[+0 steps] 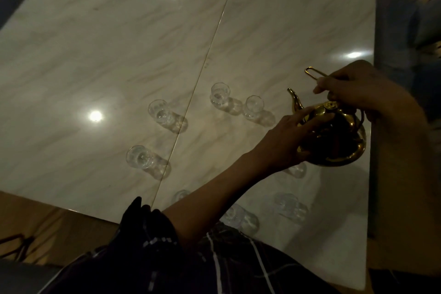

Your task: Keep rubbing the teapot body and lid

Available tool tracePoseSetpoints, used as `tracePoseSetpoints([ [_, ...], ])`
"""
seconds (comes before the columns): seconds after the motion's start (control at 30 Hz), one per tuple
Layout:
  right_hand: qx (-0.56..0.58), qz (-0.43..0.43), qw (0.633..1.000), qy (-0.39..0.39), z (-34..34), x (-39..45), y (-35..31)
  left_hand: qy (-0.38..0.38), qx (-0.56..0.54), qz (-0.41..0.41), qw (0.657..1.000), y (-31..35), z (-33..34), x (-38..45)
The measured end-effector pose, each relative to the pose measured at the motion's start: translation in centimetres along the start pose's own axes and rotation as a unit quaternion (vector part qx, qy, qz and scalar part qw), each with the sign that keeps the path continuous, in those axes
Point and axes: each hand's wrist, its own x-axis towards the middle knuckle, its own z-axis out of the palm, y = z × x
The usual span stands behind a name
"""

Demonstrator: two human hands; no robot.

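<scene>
Dark cloth with pale stripes (214, 265) fills the bottom of our view, with our left sleeve (143, 224) pushed up at the near edge of the tabletop (119, 43). From there our bare left forearm runs out toward the right edge. Our left hand (286, 136) lies against the side of a gold teapot (334, 141), fingers fairly straight and spread over its shoulder, the thumb underneath toward its base. Our right hand (358, 88) comes in over the right edge and curls round the teapot's thin wire handle (315, 73), whose looped end sticks out past the fingers. The teapot hangs close to the right edge, about halfway along it, spout (294, 99) aimed toward the middle of the tabletop; we cannot tell whether its base touches the marble.

Small clear glasses stand about on the tabletop. Two (220, 93) (254, 106) are side by side just beyond the spout. One (159, 112) stands left of the seam (202, 67) that runs across the marble, and another (140, 157) nearer us on the same side. More glasses sit toward the near edge, partly hidden by our left arm: one (296, 169) under the teapot, one (290, 206) nearer the near right corner, one (238, 218) by the cloth. Lamp glare (95, 116) spots the marble.
</scene>
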Motion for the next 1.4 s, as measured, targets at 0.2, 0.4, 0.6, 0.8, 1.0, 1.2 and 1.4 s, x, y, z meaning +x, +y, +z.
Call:
tracePoseSetpoints([
  [0.2, 0.001, -0.011, 1.000, -0.007, 0.1, 0.0, 0.1, 0.006, -0.002, 0.005, 1.000, -0.2, -0.1, -0.3],
  [0.4, 0.023, -0.005, 1.000, -0.010, 0.6, 0.2, 0.2, 0.019, -0.001, 0.002, 1.000, -0.2, -0.1, -0.4],
  [0.6, 0.053, 0.003, 0.999, -0.004, 1.6, 0.5, 0.6, -0.012, 0.000, -0.025, 1.000, -1.3, 0.5, -0.7],
  [0.8, 0.065, 0.003, 0.998, -0.013, 3.0, 1.2, 1.2, -0.016, 0.013, -0.040, 0.999, -1.5, 0.2, -1.2],
  [1.0, 0.097, 0.013, 0.995, -0.001, 4.7, 1.6, 1.9, -0.034, 0.009, -0.080, 0.996, -2.0, 0.3, -1.7],
  [1.2, 0.132, 0.003, 0.991, 0.015, 6.5, 0.8, 3.1, -0.061, 0.033, -0.098, 0.993, -2.5, 0.9, -2.8],
  [1.4, 0.172, 0.015, 0.984, 0.033, 7.3, -1.7, 5.2, -0.092, 0.055, -0.101, 0.989, -2.8, 2.3, -4.2],
])
